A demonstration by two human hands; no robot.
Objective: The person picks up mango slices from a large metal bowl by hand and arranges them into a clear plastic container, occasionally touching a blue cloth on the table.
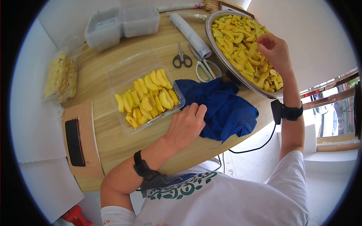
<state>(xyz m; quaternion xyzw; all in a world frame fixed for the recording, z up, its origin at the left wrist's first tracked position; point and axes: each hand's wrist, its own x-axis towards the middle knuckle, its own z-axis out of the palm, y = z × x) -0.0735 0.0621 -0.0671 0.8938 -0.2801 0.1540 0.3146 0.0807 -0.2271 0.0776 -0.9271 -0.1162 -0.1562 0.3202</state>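
Note:
My left hand (187, 124) rests with curled fingers at the front right corner of a clear plastic box (132, 130), beside a crumpled blue cloth (222, 109). Whatever its fingers may pinch is hidden. Yellow fruit slices (147, 96) lie in rows in the box, whose clear lid stands open behind it. Over the right part of a large metal bowl (235, 77) heaped with yellow slices (241, 45), my right hand (273, 49) has thumb and forefinger pinched together. Anything between those fingertips is too small to make out.
Black scissors (182, 59) and white-handled scissors (206, 67) lie behind the cloth, near a plastic film roll (190, 35). Empty clear boxes (122, 24) are stacked at the back. Filled packs (61, 77) stand left, behind a phone (75, 143) on cardboard (94, 150).

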